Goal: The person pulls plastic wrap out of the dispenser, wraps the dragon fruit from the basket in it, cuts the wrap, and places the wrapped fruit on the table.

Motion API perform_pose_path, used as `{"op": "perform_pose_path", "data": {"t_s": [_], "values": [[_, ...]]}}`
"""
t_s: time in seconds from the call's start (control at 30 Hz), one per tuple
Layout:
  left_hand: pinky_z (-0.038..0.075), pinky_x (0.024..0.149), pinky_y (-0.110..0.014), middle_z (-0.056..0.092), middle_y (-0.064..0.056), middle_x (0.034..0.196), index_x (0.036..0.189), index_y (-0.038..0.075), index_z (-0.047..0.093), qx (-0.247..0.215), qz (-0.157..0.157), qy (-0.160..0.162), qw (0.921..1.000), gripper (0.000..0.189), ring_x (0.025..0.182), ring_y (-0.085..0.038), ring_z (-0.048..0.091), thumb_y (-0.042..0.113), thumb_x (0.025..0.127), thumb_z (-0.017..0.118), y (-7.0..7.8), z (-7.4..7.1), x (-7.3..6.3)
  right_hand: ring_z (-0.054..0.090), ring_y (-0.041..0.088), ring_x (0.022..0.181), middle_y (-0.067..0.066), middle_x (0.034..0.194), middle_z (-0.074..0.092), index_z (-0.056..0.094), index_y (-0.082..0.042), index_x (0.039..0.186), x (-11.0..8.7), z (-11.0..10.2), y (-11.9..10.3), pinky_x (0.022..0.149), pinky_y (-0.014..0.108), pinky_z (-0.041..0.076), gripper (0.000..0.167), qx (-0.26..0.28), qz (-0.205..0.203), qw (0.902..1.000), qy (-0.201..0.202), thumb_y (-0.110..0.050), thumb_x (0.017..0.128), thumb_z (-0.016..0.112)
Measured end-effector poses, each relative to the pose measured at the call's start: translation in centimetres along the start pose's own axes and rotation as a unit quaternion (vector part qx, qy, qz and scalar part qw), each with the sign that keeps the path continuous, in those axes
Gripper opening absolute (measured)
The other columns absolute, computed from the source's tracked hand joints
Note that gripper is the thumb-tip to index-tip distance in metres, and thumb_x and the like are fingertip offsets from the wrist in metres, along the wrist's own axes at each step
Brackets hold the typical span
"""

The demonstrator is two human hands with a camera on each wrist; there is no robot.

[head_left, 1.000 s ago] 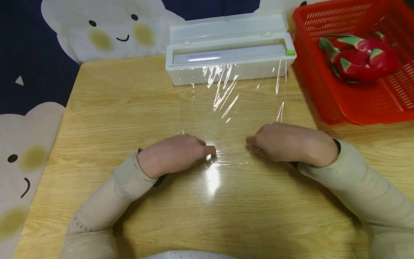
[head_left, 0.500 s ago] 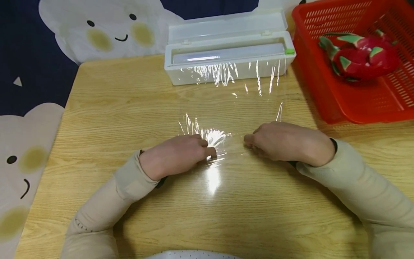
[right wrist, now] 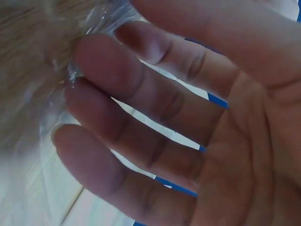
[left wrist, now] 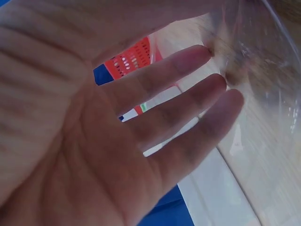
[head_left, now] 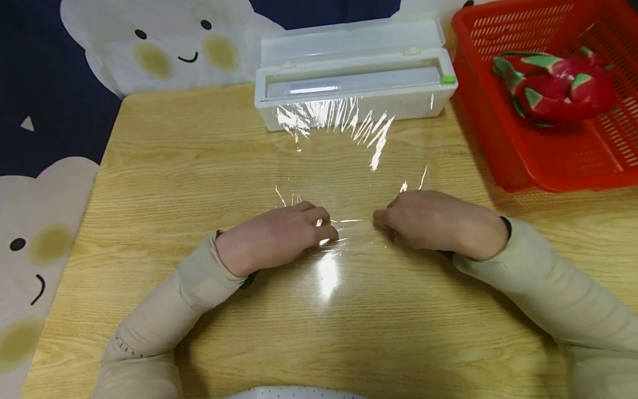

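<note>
A clear sheet of plastic wrap (head_left: 381, 144) stretches from the white dispenser box (head_left: 413, 105) toward me, over the table. Inside the box, whose lid stands raised, lies the roll (head_left: 369, 83). My left hand (head_left: 274, 235) pinches the near edge of the film on its left side; in the left wrist view three fingers (left wrist: 188, 117) spread loosely beside the wrap. On the right side, my right hand (head_left: 438, 221) pinches the same edge between thumb and fingers, and crinkled film shows at the fingertips (right wrist: 106, 61) in the right wrist view. A short gap separates the hands.
A red plastic basket (head_left: 518, 160) stands at the right, holding a dragon fruit (head_left: 563, 91). The green slider (head_left: 448, 79) sits at the box's right end. Beyond the wooden table (head_left: 174, 155) hangs or lies cloud-patterned cloth (head_left: 109, 50).
The right hand has shifted slightly left, narrowing the gap to the left hand. The left hand's fingers have spread a little. Creases and reflections in the film have changed; the box stays put.
</note>
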State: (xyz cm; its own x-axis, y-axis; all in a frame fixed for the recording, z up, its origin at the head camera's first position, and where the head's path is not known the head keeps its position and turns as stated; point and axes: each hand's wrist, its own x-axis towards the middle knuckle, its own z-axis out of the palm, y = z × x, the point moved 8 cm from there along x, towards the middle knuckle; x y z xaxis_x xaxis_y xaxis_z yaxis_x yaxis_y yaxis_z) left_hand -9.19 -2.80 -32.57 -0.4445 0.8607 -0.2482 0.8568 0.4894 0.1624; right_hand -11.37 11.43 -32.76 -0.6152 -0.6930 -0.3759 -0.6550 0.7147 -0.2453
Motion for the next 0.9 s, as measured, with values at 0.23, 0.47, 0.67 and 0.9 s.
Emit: {"op": "perform_pose_path", "data": {"t_s": [0.23, 0.47, 0.67, 0.9], "values": [[0.054, 0.107, -0.041, 0.063, -0.007, 0.136, 0.132, 0.023, 0.068, -0.028, -0.014, -0.023, 0.9992, 0.036, 0.126, -0.029, 0.061, 0.004, 0.103, 0.059, -0.5, 0.5, -0.1, 0.055, 0.016, 0.065, -0.003, 0.072, 0.059, 0.06, -0.019, 0.088, 0.2, -0.3, -0.2, 0.058, 0.035, 0.048, 0.018, -0.006, 0.0, 1.0, -0.006, -0.012, 0.086, 0.075], [0.056, 0.101, -0.041, 0.062, -0.004, 0.136, 0.132, 0.024, 0.066, -0.029, -0.008, -0.02, 0.9994, 0.037, 0.124, -0.028, 0.06, 0.003, 0.103, 0.057, -0.4, 0.0, 0.1, 0.066, 0.018, 0.083, -0.001, 0.094, 0.069, 0.066, -0.02, 0.111, -0.4, -0.7, 0.6, 0.074, 0.044, 0.058, 0.024, 0.0, 0.018, 0.9998, -0.004, -0.029, 0.091, 0.078], [0.058, 0.098, -0.04, 0.064, -0.004, 0.13, 0.135, 0.024, 0.065, -0.029, -0.003, -0.014, 0.9995, 0.042, 0.118, -0.027, 0.062, 0.0, 0.102, 0.058, -0.4, 0.2, 0.2, 0.068, 0.021, 0.085, 0.001, 0.1, 0.07, 0.066, -0.019, 0.118, -0.5, -1.0, 0.7, 0.078, 0.047, 0.06, 0.031, -0.001, 0.009, 1.0, 0.002, -0.024, 0.09, 0.079], [0.058, 0.097, -0.037, 0.064, -0.005, 0.13, 0.132, 0.022, 0.067, -0.037, -0.004, -0.003, 0.9993, 0.042, 0.12, -0.028, 0.062, -0.002, 0.097, 0.064, -0.5, 0.0, 0.0, 0.064, 0.018, 0.077, -0.002, 0.089, 0.067, 0.063, -0.021, 0.101, -0.6, -2.4, 1.8, 0.071, 0.04, 0.057, 0.017, 0.009, 0.029, 0.9994, 0.019, -0.012, 0.09, 0.072]]}}
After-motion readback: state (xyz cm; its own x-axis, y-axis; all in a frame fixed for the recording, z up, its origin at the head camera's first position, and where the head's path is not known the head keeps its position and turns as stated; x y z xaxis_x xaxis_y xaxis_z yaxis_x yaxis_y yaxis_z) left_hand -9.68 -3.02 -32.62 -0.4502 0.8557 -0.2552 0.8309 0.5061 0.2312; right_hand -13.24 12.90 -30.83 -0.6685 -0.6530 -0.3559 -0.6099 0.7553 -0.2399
